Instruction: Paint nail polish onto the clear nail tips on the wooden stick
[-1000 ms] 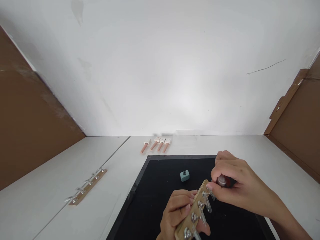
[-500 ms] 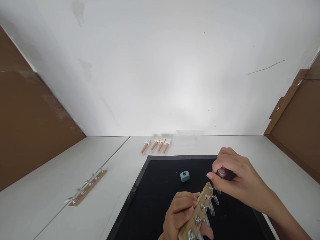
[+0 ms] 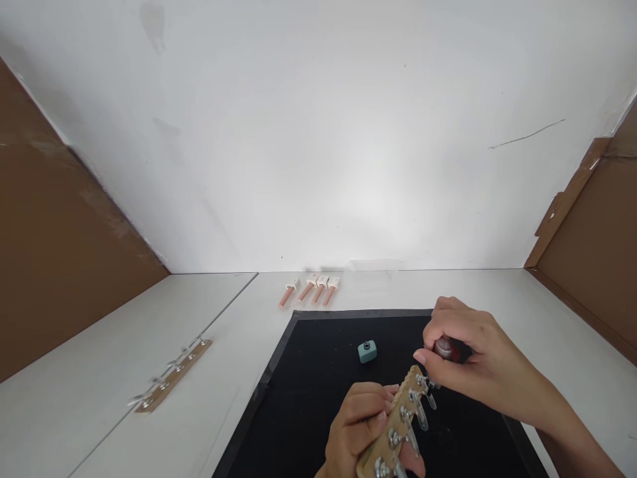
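Note:
My left hand (image 3: 362, 419) grips a light wooden strip (image 3: 393, 430) with a scalloped edge, tilted up toward the right. Along it run several metal posts with clear nail-shaped plastic tips (image 3: 422, 418). My right hand (image 3: 470, 358) is closed around a small rounded object (image 3: 442, 346), greyish at the near end and dark red behind. It is just above the strip's far end; whether it touches a tip cannot be made out. A small teal block-shaped container (image 3: 367, 352) with a round dark opening stands on the black mat (image 3: 313, 398) beyond my left hand.
On the white table at left lies a second wooden strip (image 3: 174, 376) with clear tips on metal posts. Several pink sticks with white square heads (image 3: 321, 289) lie behind the mat. A white wall rises at the back, with brown cardboard panels (image 3: 587, 219) at both sides.
Very little differs. My right hand has shifted slightly down and right near the strip's far end. Both grips are the same.

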Tool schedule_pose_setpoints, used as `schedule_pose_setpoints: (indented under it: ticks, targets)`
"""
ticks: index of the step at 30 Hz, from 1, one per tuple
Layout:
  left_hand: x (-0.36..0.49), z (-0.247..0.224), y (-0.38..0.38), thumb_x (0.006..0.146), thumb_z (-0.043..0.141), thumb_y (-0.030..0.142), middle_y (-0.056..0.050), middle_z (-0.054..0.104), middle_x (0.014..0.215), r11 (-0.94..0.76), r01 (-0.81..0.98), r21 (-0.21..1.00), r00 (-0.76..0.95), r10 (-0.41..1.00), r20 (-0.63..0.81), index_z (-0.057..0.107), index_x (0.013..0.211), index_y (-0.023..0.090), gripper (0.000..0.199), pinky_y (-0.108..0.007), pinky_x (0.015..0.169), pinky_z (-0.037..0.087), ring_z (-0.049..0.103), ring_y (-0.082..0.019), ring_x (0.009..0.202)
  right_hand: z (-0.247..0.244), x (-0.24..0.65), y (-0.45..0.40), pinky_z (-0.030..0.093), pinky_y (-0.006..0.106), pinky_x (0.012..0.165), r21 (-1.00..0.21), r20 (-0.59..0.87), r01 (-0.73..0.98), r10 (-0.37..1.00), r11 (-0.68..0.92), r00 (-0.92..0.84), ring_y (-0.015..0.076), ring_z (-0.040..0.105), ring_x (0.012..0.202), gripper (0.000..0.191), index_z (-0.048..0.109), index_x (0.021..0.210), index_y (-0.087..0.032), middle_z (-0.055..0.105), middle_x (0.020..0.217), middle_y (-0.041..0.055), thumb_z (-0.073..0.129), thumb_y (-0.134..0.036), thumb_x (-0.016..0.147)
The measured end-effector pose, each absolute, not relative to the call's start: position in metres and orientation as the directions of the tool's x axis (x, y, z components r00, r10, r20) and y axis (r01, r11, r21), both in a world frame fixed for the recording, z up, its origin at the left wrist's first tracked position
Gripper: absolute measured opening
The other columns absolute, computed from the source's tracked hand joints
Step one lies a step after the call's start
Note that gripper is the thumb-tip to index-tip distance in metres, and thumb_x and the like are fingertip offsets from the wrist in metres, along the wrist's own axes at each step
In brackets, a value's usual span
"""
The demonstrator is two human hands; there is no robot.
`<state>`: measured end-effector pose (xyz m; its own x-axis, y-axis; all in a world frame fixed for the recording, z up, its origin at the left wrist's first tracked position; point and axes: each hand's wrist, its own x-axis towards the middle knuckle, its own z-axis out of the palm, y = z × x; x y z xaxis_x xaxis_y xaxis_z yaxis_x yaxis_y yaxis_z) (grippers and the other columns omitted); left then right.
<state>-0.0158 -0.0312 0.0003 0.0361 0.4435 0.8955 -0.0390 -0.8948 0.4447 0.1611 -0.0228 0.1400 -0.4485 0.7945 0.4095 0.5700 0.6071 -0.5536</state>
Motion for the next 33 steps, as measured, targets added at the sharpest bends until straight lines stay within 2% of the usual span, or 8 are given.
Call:
schedule_pose_setpoints:
  ticks: [8,15,20,26,33]
  targets:
    - [-0.0184,-0.0099,-0.0362,0.044,0.083,0.012,-0.004,0.07,0.085,-0.872,-0.067,0.485,0.018,0.485,0.874,0.058,0.116,0.027,0.078,-0.038,0.067,0.06,0.066,-0.023,0.071,0.132,0.1594,-0.0225,0.036,0.025,0.049,-0.544,0.525,0.564,0.776,0.622,-0.349,0.0136,0.044,0.054,0.021,0.043,0.062,-0.022,0.042,0.055,-0.004,0.052,-0.017,0.081]
    - [-0.0188,-0.008,-0.0379,0.042,0.083,0.008,-0.004,0.069,0.084,-0.846,-0.053,0.531,0.017,0.531,0.847,0.059,0.115,0.03,0.08,-0.042,0.069,0.059,0.066,-0.025,0.071,0.1352,0.1603,-0.0221,0.037,0.025,0.049,-0.561,0.425,0.578,0.806,0.592,-0.412,0.0144,0.046,0.058,0.021,0.044,0.063,-0.022,0.045,0.056,-0.0034,0.054,-0.018,0.081]
    - [-0.0227,-0.0081,-0.0398,0.047,0.082,0.009,-0.004,0.068,0.086,-0.86,-0.045,0.508,0.052,0.506,0.861,0.056,0.117,0.03,0.078,-0.041,0.068,0.059,0.065,-0.023,0.072,0.1362,0.1594,-0.0243,0.038,0.026,0.051,-0.585,0.472,0.569,0.813,0.578,-0.34,0.0139,0.046,0.057,0.019,0.047,0.064,-0.022,0.045,0.058,-0.0035,0.053,-0.021,0.083]
    - [-0.0212,-0.0086,-0.04,0.055,0.079,0.013,-0.005,0.065,0.087,-0.87,-0.047,0.49,0.058,0.488,0.871,0.053,0.12,0.029,0.072,-0.041,0.07,0.059,0.064,-0.023,0.075,0.1393,0.1603,-0.0246,0.039,0.025,0.052,-0.592,0.366,0.586,0.833,0.553,-0.415,0.0148,0.048,0.06,0.019,0.048,0.065,-0.022,0.048,0.059,-0.0026,0.054,-0.023,0.083]
    - [-0.0195,-0.0009,-0.0351,0.063,0.075,0.022,-0.006,0.063,0.085,-0.914,-0.037,0.403,0.068,0.4,0.914,0.052,0.121,0.023,0.062,-0.038,0.066,0.061,0.064,-0.021,0.073,0.1389,0.1591,-0.0252,0.038,0.026,0.051,-0.599,0.382,0.602,0.849,0.528,-0.365,0.0146,0.046,0.058,0.021,0.046,0.064,-0.022,0.046,0.059,-0.0028,0.053,-0.025,0.084]
